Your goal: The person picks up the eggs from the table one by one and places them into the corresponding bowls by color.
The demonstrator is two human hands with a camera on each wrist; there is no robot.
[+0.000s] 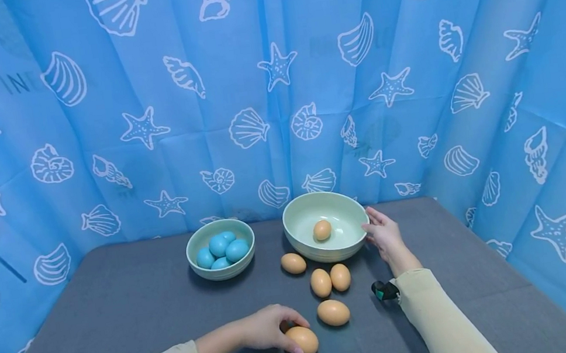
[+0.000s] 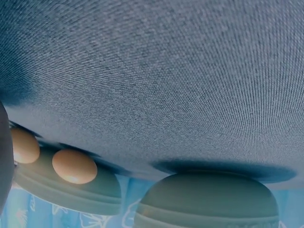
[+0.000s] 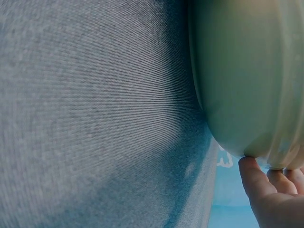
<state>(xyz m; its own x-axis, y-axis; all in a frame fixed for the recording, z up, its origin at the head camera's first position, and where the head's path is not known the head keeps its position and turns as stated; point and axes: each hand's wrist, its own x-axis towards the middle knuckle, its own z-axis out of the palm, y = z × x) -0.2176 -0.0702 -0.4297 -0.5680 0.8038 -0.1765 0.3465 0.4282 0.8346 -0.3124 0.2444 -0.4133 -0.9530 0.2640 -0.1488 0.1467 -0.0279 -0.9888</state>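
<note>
My left hand [image 1: 272,329] is low over the table, its thumb and fingers round a brown egg [image 1: 303,342]. At the back, my right hand [image 1: 386,238] holds the right side of the larger pale green bowl [image 1: 302,245]. In the right wrist view, the fingertips [image 3: 249,164] press against that bowl's outer wall. One brown egg [image 1: 322,230] lies inside the bowl. Between the bowl and my left hand are several loose brown eggs, among them a near one [image 1: 334,313], a side-by-side pair [image 1: 321,283] and one by the bowl's base [image 1: 293,263].
A smaller pale green bowl [image 1: 226,273] with several blue eggs [image 1: 219,245] stands at the back left. The table [image 1: 134,301] has a dark grey cloth. Behind its far edge hangs a blue curtain [image 1: 165,167] with white shells and starfish.
</note>
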